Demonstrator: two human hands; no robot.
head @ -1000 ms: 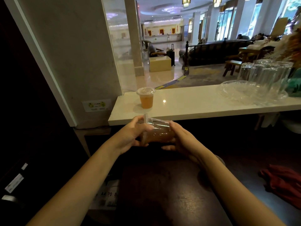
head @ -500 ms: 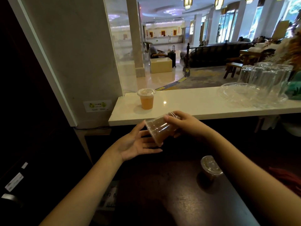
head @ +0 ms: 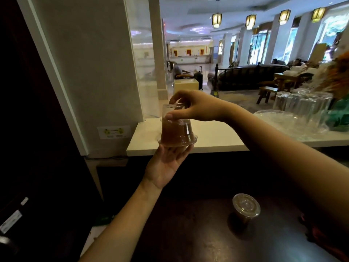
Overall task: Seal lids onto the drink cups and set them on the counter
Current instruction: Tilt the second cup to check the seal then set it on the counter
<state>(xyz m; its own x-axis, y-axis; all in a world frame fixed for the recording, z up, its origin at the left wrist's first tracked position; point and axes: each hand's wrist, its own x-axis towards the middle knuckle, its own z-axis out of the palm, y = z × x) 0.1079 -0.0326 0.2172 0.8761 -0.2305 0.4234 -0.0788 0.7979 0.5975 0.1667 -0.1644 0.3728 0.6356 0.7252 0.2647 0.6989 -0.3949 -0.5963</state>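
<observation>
Holding the lidded drink cup (head: 176,130) upside down just in front of the white counter (head: 211,137), right hand (head: 196,106) pinching its base from above, left hand (head: 168,163) fingers spread under the lid, axis vertical.

A drinks bar set at the edge of a hotel lobby is shown. Upturned glasses (head: 302,108) are stacked on a white counter (head: 213,138), and beyond it a reception desk (head: 190,58), sofas (head: 251,76), a suitcase (head: 198,79) and hanging lanterns (head: 216,20) are seen.
</observation>
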